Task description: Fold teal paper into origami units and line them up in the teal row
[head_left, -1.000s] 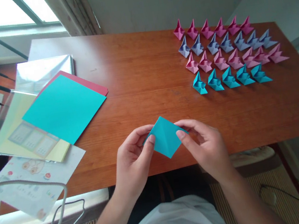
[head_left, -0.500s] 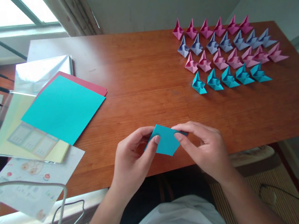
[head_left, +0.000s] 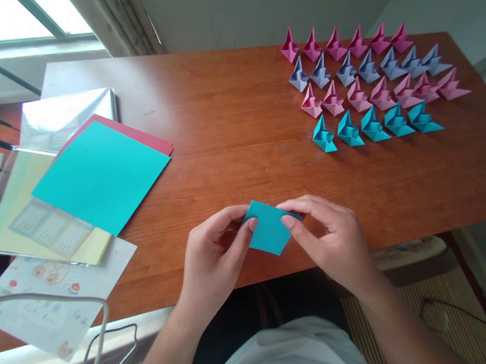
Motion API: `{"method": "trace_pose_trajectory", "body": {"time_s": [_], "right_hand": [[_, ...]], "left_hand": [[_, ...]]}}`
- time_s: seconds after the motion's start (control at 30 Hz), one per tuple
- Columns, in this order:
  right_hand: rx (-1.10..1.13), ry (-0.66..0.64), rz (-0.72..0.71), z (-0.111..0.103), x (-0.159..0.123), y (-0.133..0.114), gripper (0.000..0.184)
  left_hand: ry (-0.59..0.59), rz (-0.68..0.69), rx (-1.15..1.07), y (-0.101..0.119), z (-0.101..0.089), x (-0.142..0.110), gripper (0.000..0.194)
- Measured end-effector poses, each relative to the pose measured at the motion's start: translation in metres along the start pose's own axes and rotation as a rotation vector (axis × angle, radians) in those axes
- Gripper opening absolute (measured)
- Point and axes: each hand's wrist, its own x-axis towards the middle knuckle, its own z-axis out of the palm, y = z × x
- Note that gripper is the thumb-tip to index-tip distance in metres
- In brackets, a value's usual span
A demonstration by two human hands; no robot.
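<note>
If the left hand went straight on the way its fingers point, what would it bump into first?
The left hand is pinching the folded turquoise paper, so that comes first. Beyond it, the right hand looks next in line, though depth is unclear from this one view.

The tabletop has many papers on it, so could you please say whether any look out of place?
The printed sheet looks out of place: it lies askew, one corner past the near edge of the table.
</note>
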Motion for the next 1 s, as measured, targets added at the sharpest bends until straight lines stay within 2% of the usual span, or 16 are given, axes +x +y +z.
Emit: {"method": "trace_pose_trajectory", "body": {"time_s": [1.0], "right_hand": [[-0.003, 0.003, -0.002, -0.0023, 0.0014, 0.0036, 0.014]], "left_hand": [[0.01, 0.045, 0.183, 0.0004, 0.0002, 0.0017, 0.011]]}}
